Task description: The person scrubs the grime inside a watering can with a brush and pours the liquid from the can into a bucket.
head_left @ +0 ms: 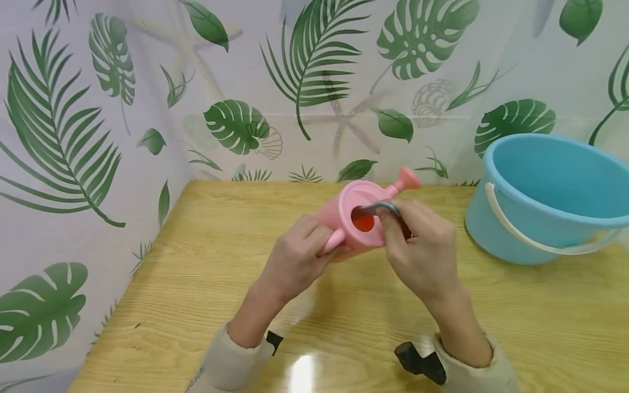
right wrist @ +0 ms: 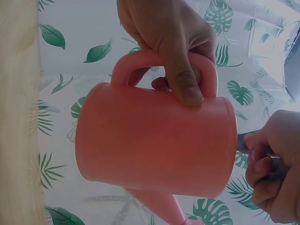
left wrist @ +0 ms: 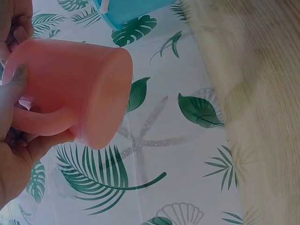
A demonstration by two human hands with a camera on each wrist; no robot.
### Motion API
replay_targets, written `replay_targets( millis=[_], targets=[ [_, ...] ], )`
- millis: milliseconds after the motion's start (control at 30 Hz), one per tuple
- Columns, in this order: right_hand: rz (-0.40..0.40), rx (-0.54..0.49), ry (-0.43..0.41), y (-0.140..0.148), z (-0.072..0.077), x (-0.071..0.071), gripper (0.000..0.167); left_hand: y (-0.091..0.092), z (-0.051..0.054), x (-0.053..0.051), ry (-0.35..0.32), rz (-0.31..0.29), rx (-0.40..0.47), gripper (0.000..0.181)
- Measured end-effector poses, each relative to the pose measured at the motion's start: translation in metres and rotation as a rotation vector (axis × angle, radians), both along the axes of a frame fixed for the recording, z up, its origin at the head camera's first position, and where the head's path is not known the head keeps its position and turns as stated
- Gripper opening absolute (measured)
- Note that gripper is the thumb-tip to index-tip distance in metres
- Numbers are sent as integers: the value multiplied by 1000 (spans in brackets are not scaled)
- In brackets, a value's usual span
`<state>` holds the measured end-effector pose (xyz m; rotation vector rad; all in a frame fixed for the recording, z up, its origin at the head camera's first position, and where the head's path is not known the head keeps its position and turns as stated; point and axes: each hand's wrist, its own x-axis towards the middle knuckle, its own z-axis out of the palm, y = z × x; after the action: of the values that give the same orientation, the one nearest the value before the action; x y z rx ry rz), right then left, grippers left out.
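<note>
A pink watering can (head_left: 361, 191) is held tilted above the table, its round top opening turned toward the head camera. My left hand (head_left: 295, 254) grips the can's handle (right wrist: 124, 68), with the thumb lying against the body in the right wrist view. My right hand (head_left: 426, 245) pinches a dark grey-blue curved object (head_left: 383, 206), whose far end goes in through the opening and is hidden there. Its kind I cannot tell. Beyond the right hand, the can's spout ends in a flared rose (head_left: 409, 179). The left wrist view shows the can's flat base (left wrist: 108, 101).
A light blue bucket (head_left: 521, 218) with a white handle stands at the right on the wooden table (head_left: 196, 305). Behind and to the left hangs a white leaf-patterned sheet (head_left: 162, 71). Both wrists wear pale sleeves with black straps.
</note>
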<state>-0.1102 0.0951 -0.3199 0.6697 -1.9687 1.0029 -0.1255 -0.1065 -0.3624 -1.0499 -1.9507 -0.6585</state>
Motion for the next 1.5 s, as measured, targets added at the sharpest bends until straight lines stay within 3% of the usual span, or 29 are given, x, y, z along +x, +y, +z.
replay_targets(
  millis=[100,200,467,600,700,800,933,1100,1333,1500],
  targets=[
    [22,-5,-48,1,1,-1,9,0,1,0,-1,-4,-2,33],
    [79,-74,-159,1,3,-1,16,-1,1,-1,-5,-6,-3,33],
    [202,-330,-580,8,15,7,7,3,1,0,30,14,-52,36],
    [252,-479,-712,10,18,13,7,7,-2,5,36,21,-58,36],
    [254,-514,-748,8,19,16,11,9,-3,7,49,23,-45,35],
    [235,-428,-739,5,19,15,11,10,-2,7,69,33,-41,35],
    [213,-342,-710,3,19,16,25,7,1,5,80,46,-54,36],
    [266,-413,-754,3,23,10,29,0,4,3,83,66,-41,36],
    [398,-519,-901,11,20,9,29,-1,0,7,75,56,-33,36],
    [422,-516,-898,16,18,6,29,-1,3,2,69,54,-33,34]
  ],
)
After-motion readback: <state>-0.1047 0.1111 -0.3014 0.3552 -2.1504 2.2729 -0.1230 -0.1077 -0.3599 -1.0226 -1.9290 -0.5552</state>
